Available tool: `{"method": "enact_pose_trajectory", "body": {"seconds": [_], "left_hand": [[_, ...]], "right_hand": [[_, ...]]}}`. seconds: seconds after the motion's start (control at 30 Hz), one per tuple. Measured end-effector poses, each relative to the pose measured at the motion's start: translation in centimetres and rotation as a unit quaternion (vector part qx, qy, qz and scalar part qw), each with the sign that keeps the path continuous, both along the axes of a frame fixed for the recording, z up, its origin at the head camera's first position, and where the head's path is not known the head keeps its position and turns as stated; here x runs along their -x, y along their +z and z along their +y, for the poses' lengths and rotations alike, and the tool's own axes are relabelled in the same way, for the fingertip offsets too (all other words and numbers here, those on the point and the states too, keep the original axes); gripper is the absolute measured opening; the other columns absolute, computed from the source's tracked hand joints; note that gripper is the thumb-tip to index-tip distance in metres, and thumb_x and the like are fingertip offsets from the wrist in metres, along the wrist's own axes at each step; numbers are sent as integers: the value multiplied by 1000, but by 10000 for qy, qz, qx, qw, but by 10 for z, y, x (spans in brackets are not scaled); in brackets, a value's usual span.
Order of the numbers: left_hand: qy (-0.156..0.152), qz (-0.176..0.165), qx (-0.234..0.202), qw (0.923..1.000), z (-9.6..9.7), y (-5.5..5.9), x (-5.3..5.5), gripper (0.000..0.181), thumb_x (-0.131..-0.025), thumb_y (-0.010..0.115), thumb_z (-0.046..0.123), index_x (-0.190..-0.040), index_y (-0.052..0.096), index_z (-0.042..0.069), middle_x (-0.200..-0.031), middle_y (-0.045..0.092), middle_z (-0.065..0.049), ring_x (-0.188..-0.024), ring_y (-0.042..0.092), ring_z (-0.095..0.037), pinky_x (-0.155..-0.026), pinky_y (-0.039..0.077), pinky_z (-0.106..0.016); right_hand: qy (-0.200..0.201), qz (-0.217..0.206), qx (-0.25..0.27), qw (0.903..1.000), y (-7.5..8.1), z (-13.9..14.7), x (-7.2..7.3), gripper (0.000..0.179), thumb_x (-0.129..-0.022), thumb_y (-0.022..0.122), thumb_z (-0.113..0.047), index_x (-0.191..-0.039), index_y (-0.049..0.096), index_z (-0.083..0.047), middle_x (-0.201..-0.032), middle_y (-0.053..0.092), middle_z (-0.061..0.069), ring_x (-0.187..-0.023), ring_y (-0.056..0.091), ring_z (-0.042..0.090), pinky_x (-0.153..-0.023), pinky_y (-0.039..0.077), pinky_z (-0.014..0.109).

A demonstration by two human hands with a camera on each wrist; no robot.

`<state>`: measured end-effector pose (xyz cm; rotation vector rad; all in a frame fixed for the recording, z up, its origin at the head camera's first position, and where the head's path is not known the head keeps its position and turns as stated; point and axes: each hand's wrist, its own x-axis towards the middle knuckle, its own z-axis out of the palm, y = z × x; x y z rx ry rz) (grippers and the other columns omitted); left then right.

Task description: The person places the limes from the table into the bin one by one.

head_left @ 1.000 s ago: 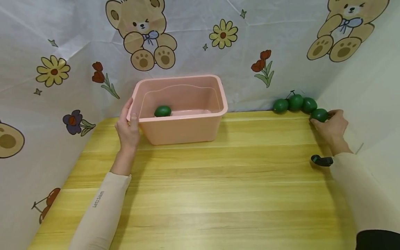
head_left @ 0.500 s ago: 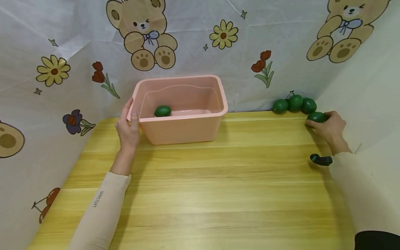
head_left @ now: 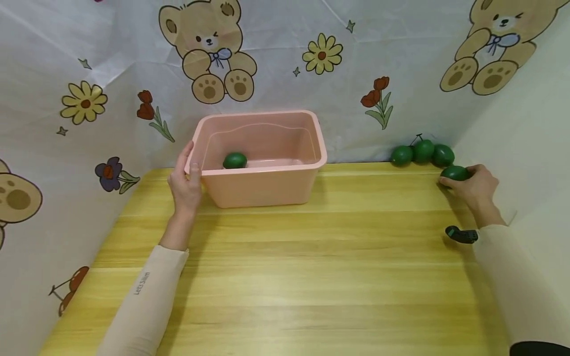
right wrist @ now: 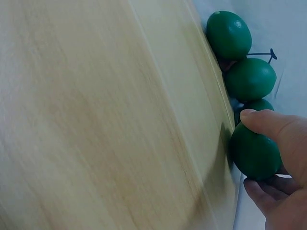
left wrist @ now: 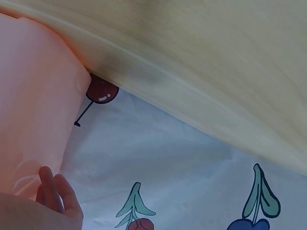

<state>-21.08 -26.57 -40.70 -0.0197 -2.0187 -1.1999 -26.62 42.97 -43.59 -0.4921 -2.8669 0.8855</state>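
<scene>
At the right of the head view, the right hand (head_left: 482, 189) has its grip closed on a green oval (head_left: 455, 173), thumb on one side and fingers on the other; whether that piece touches the worktop (head_left: 311, 277) I cannot tell. Just behind it, a row of three green ovals (head_left: 423, 151) (smooth and slightly glossy) lies along the back edge, near the right corner. In the right wrist view the held piece partly covers the nearest of them.

Left of centre in the frame stands a pink bin (head_left: 262, 189), upright on the worktop, with a single green oval inside (head_left: 234, 160) toward its left end. The left hand (head_left: 186, 190) grips the bin at its left side, thumb at the front left corner and fingers along the outer wall.

A white cloth (head_left: 276, 29) printed with bears, flowers and tulips hangs across the top of the frame. Pale sleeves cover both forearms.
</scene>
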Motion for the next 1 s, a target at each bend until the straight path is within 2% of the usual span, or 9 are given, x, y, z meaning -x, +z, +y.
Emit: {"method": "enact_pose_trajectory", "body": {"seconds": [0.17,0.33,0.43,0.53,0.6,0.67,0.8,0.9,1.0], "left_hand": [[-1,0,-16,10000,0,-3,0,60,-96,49,43,-150,61,19,-147,65,-1,-131,65,-24,-108,55,-41],[68,43,5,10000,-1,-2,-1,61,-95,48,44,-149,62,19,-145,67,-2,-129,66,-25,-105,56,-36],[30,53,59,10000,-1,-3,0,61,-95,49,43,-149,62,18,-145,66,-2,-130,66,-25,-105,56,-35],[-7,25,82,10000,-1,-3,1,60,-96,50,42,-150,61,18,-146,66,-2,-131,66,-25,-106,56,-40],[-22,2,68,10000,0,-3,2,60,-96,50,41,-150,61,17,-146,66,-3,-131,66,-25,-106,55,-46],[-25,-35,46,10000,0,-3,1,60,-96,49,42,-150,61,17,-146,66,-4,-131,66,-25,-107,54,-49],[-7,-74,-8,10000,0,-3,0,61,-96,49,42,-150,61,18,-146,66,-3,-131,66,-25,-106,54,-51],[-25,-55,27,10000,-1,-2,0,59,-97,50,40,-151,60,19,-148,64,-2,-132,65,-25,-106,54,-51],[-72,-36,73,9999,-1,0,0,57,-99,51,39,-152,59,19,-149,63,-2,-133,64,-25,-106,54,-51]], "right_hand": [[-25,4,-74,10000,-1,0,-2,100,-97,62,-56,-155,26,17,-153,31,46,-139,22,63,-112,26,69],[-64,83,-60,9999,-4,-4,1,99,-97,63,-55,-154,28,18,-152,33,45,-138,24,63,-111,24,68],[-293,184,118,9993,-5,-11,1,99,-96,62,-55,-155,28,16,-154,34,43,-140,25,61,-112,25,66],[-630,379,415,9964,-3,-23,1,102,-93,61,-61,-159,28,10,-159,34,37,-145,25,55,-116,29,62],[-839,625,596,9927,4,-33,2,103,-91,62,-65,-161,29,4,-162,33,31,-149,24,49,-119,31,59],[-881,858,670,9901,14,-44,3,103,-89,62,-67,-161,30,0,-164,33,27,-151,24,45,-120,31,58],[-489,1390,701,9866,41,-76,2,96,-90,67,-61,-157,37,0,-158,42,27,-146,31,42,-121,24,57],[-65,1714,693,9827,59,-104,-1,89,-91,72,-55,-154,43,0,-149,51,26,-124,48,25,-119,23,54],[304,1919,643,9788,76,-131,-6,84,-90,74,-53,-153,49,-4,-143,58,22,-103,50,5,-114,36,35]]}}
